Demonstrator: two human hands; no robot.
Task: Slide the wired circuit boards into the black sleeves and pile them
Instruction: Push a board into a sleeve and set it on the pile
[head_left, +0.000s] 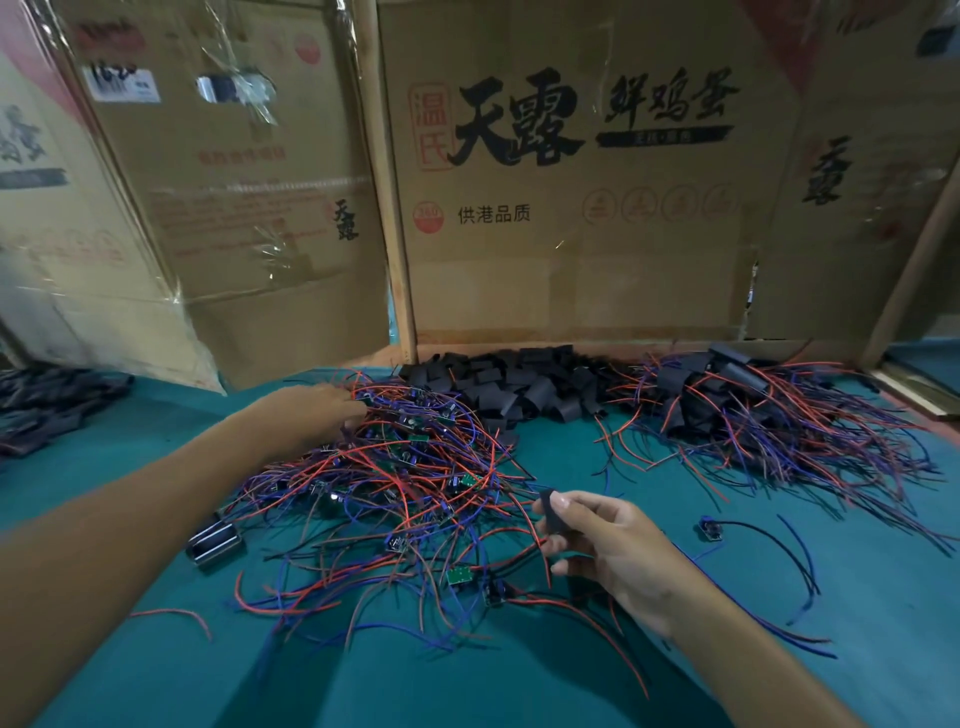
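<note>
A tangled heap of small green circuit boards with red and blue wires (405, 493) covers the middle of the green table. My left hand (311, 410) reaches into the heap's far left edge, its fingertips among the wires; what they hold is hidden. My right hand (608, 540) pinches one black sleeve (550, 512) between thumb and fingers, just right of the heap. Behind lies a mound of loose black sleeves (519, 382). At the back right sits a pile of sleeved boards with trailing wires (769, 415).
Cardboard walls (571, 208) close off the back of the table. A small metal part (214, 540) lies left of the heap. One loose board with wires (709, 530) lies to the right. More dark pieces (47, 405) lie at the far left.
</note>
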